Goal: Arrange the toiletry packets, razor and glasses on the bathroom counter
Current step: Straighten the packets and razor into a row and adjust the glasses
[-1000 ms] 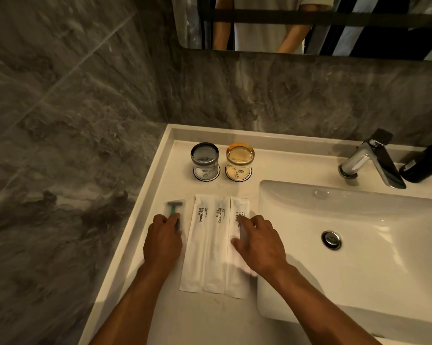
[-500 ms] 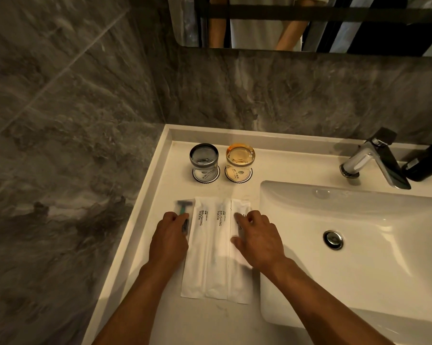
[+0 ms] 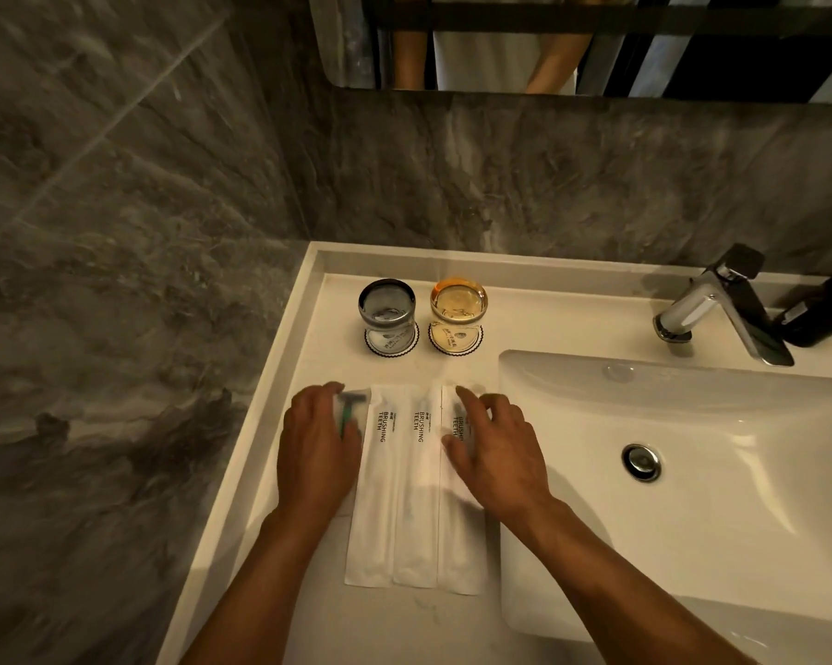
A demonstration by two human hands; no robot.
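Three long white toiletry packets lie side by side on the white counter (image 3: 308,357): the left packet (image 3: 373,501), the middle packet (image 3: 416,496) and the right packet (image 3: 457,544). My left hand (image 3: 315,453) holds a green razor (image 3: 349,410) at the left packet's left edge. My right hand (image 3: 493,453) rests with spread fingers on top of the right packet. Behind the packets a grey glass (image 3: 386,309) and an amber glass (image 3: 458,304) stand upside down on round paper coasters.
A white basin (image 3: 692,448) with a metal drain (image 3: 641,462) fills the right. A chrome tap (image 3: 721,304) and a black bottle (image 3: 822,309) stand at the back right. Grey marble walls close off the left and back, with a mirror above.
My left hand has slid the razor rightward against the left packet and now covers more of it. My right hand has stayed on the right packet, fingers reaching a little farther up.
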